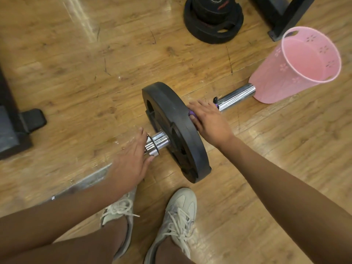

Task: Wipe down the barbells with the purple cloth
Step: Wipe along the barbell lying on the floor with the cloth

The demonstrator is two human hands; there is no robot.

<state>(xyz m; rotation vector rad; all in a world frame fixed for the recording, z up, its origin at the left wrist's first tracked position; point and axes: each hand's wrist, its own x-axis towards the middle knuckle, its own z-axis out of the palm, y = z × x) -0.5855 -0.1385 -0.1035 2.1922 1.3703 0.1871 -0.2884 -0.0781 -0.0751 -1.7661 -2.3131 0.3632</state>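
Wiping: your right hand (207, 119) grasps the purple cloth (192, 114) round the barbell (236, 96) sleeve, just behind the plate (171, 119), at centre.
Bracing: left hand (131, 159), fingers straight, rests on the sleeve end at 7 o'clock, likely stopping roll.
Writing: red lettering on stacked plates (213, 18) at 12 o'clock, unreadable.
Basket: pink basket (297, 73) at 2 o'clock.

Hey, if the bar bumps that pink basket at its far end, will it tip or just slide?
Probably tips easily: the pink basket is tall, narrower at its base than its rim. It looks empty and thin-walled with cut-outs, so likely light. On the smooth wood floor it may slide first.
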